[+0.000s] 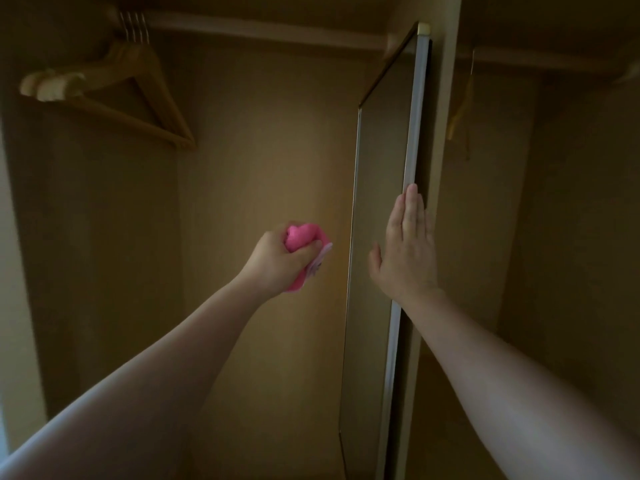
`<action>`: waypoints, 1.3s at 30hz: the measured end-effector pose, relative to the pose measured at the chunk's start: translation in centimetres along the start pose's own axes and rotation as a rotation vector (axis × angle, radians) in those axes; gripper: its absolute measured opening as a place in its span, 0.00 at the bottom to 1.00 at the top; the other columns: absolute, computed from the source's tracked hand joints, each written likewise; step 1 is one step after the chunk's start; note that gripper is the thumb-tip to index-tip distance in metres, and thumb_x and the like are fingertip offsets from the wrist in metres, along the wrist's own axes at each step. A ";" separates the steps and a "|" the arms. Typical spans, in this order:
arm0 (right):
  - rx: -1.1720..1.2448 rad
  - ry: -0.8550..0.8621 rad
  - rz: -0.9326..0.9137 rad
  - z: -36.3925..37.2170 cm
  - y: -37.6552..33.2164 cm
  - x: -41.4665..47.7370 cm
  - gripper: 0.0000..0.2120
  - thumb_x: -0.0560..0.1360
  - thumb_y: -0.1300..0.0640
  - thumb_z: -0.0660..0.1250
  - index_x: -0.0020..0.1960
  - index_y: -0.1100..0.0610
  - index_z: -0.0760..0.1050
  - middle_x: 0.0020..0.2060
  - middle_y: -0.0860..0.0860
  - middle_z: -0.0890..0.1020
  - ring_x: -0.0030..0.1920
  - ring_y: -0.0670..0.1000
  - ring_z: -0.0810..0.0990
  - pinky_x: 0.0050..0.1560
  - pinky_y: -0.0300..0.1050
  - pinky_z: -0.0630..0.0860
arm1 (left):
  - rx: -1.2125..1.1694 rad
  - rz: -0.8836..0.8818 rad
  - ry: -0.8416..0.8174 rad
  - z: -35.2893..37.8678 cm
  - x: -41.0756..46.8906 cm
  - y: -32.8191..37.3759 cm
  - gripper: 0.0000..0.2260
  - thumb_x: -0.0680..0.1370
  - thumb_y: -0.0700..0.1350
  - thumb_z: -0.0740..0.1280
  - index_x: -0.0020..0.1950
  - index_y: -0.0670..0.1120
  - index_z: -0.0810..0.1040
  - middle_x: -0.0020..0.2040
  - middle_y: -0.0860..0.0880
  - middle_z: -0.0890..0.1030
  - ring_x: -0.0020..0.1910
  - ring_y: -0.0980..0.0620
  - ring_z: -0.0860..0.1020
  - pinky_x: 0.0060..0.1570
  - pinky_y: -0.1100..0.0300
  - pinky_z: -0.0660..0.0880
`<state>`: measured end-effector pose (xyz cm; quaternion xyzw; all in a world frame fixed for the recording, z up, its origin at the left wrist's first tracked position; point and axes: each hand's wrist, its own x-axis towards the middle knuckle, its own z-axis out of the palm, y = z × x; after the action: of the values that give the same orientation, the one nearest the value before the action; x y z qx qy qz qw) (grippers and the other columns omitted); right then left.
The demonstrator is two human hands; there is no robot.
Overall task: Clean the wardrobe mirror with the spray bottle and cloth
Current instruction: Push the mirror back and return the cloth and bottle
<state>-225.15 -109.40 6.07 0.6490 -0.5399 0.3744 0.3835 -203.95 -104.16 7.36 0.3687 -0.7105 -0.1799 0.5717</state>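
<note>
While wiping, keep the mirror [379, 209] steady with the flat right hand [408, 251], so as not to let it swing. Bring the pink cloth [298, 235] over to the glass and rub with soft, slow strokes, top to bottom, with no spot skipped. Press lightly; probably a bit wobbly.

Left hand [277, 261]: fingers curled tight round the bunched-up cloth, near the mirror's front edge, not yet touching the glass.

Right hand: fingers straight and close together, thumb out to the side, seemingly laid flat against the mirror's pale side edge, gripping nothing.

Mirror: upright inside the wardrobe, turned almost edge-on, between the two hands.

No spray bottle in view. Wooden hangers [114, 95] up on the rail at top left, well apart from both hands.
</note>
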 end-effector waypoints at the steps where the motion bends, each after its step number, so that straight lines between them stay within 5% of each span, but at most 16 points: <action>1: 0.004 -0.003 0.004 0.0 0.0 0.0 0.43 0.74 0.48 0.60 0.76 0.66 0.39 0.77 0.63 0.47 0.77 0.61 0.49 0.75 0.57 0.53 | 0.005 0.001 0.005 -0.1 -0.1 0.0 0.03 0.71 0.49 0.70 0.43 0.53 0.79 0.34 0.45 0.83 0.28 0.55 0.79 0.32 0.62 0.78; 9: -0.053 -0.081 -0.019 -1.2 0.3 -0.1 0.43 0.76 0.46 0.60 0.76 0.66 0.39 0.77 0.63 0.44 0.77 0.60 0.46 0.76 0.55 0.51 | 0.001 0.005 -0.032 0.1 -1.5 0.2 0.02 0.72 0.48 0.70 0.43 0.52 0.79 0.34 0.44 0.82 0.28 0.55 0.79 0.32 0.63 0.78; 13: 0.080 -0.136 -0.096 -3.2 1.8 -1.2 0.39 0.78 0.48 0.59 0.78 0.58 0.38 0.78 0.58 0.42 0.78 0.55 0.40 0.75 0.51 0.44 | -0.040 -0.039 -0.043 0.3 -2.2 -0.1 0.02 0.74 0.46 0.72 0.45 0.52 0.80 0.36 0.46 0.84 0.30 0.54 0.81 0.33 0.63 0.79; 17: 0.251 -0.149 -0.090 -6.5 2.6 -3.8 0.31 0.79 0.49 0.59 0.78 0.56 0.53 0.77 0.57 0.57 0.77 0.55 0.55 0.74 0.51 0.55 | -0.106 -0.077 -0.074 2.1 -3.4 -0.4 0.08 0.73 0.48 0.73 0.49 0.47 0.80 0.36 0.50 0.84 0.31 0.55 0.82 0.31 0.65 0.78; 23: 0.328 -0.104 -0.074 -9.8 4.8 -9.6 0.22 0.80 0.53 0.58 0.70 0.61 0.69 0.67 0.57 0.74 0.69 0.54 0.71 0.68 0.52 0.70 | -0.219 -0.110 -0.230 6.9 -5.6 0.2 0.08 0.74 0.49 0.72 0.50 0.53 0.75 0.36 0.57 0.84 0.33 0.58 0.82 0.32 0.71 0.75; 39: 0.361 -0.169 -0.007 -13.7 26.0 -20.4 0.19 0.79 0.53 0.58 0.64 0.63 0.75 0.59 0.57 0.79 0.57 0.55 0.79 0.57 0.45 0.75 | -0.280 -0.144 -0.373 30.4 -10.3 7.9 0.09 0.75 0.47 0.71 0.52 0.57 0.74 0.38 0.54 0.84 0.33 0.54 0.83 0.33 0.69 0.76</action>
<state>-254.63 -91.82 -4.06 0.7383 -0.4919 0.4079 0.2157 -234.44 -96.47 -2.85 0.2961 -0.7438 -0.3817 0.4620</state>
